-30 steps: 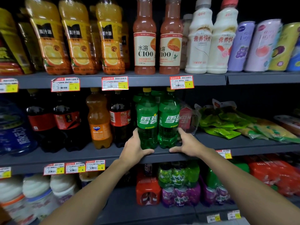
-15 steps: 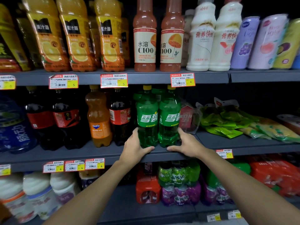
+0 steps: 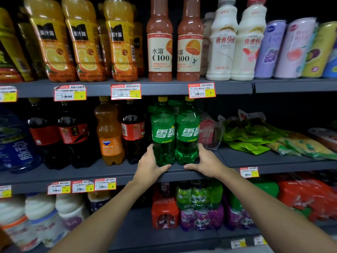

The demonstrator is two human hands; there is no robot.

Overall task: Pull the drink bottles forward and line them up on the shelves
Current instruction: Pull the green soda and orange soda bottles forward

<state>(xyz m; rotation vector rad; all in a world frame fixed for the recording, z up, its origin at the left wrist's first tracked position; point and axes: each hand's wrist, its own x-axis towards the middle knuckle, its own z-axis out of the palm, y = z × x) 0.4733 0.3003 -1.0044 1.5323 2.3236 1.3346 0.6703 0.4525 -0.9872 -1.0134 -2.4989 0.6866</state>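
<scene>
Two green soda bottles stand side by side near the front of the middle shelf [image 3: 255, 164]. My left hand [image 3: 148, 166] grips the base of the left green bottle [image 3: 162, 136], thumb across its front. My right hand [image 3: 205, 163] wraps the base of the right green bottle [image 3: 187, 134] the same way. More green bottles stand behind them, mostly hidden. To the left stand a cola bottle [image 3: 133, 132], an orange Fanta bottle [image 3: 109, 136] and two more dark cola bottles [image 3: 71, 136].
The top shelf holds orange juice bottles [image 3: 85, 42], two pink C100 bottles [image 3: 160, 42], white milk drinks [image 3: 222, 44] and cans [image 3: 293, 50]. Green snack bags [image 3: 255, 136] lie right of the green bottles. Multipacks [image 3: 198, 203] and white jugs [image 3: 40, 216] fill the bottom shelf.
The two green bottles have slid slightly forward toward the shelf edge between both hands. The camera has shifted a little.
</scene>
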